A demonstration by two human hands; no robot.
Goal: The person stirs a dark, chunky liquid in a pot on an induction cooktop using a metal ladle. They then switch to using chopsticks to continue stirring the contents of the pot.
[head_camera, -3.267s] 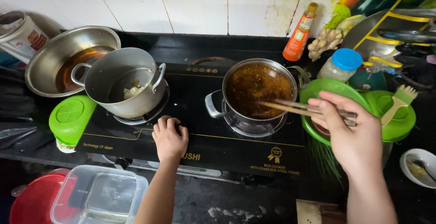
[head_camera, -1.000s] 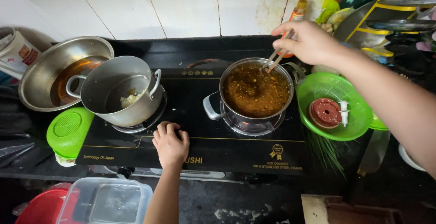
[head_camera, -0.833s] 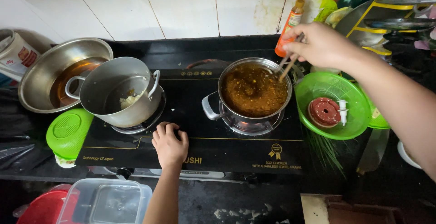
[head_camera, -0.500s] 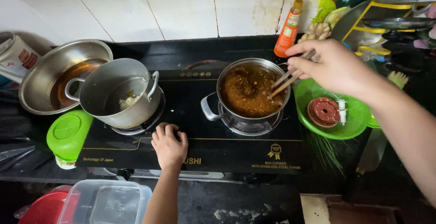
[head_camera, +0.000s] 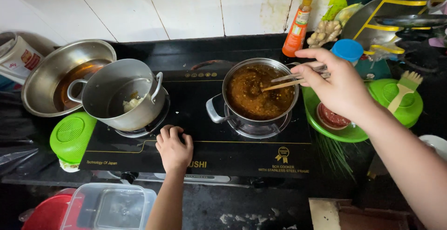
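Note:
My right hand (head_camera: pixel 339 85) grips a pair of wooden chopsticks (head_camera: pixel 291 81) whose tips dip into brown, thick sauce in a steel pot (head_camera: pixel 260 95) on the right burner of a black gas stove (head_camera: pixel 209 146). My left hand (head_camera: pixel 174 148) rests with curled fingers on the stove's front surface, between the two burners. A second steel pot (head_camera: pixel 123 97) with a bit of pale food inside stands on the left burner.
A large steel bowl (head_camera: pixel 60 78) with brown liquid sits far left. A green lid (head_camera: pixel 71 136) lies at the stove's left edge. A green bowl (head_camera: pixel 333 125) with a small red dish, an orange sauce bottle (head_camera: pixel 298 27), ginger (head_camera: pixel 323 32) and a blue-lidded jar (head_camera: pixel 348 50) stand right. Clear and red containers (head_camera: pixel 104 209) sit below.
My right hand has drawn back from over the far rim to the pot's right side, the chopsticks still in the sauce. My left hand has stayed on the stove front.

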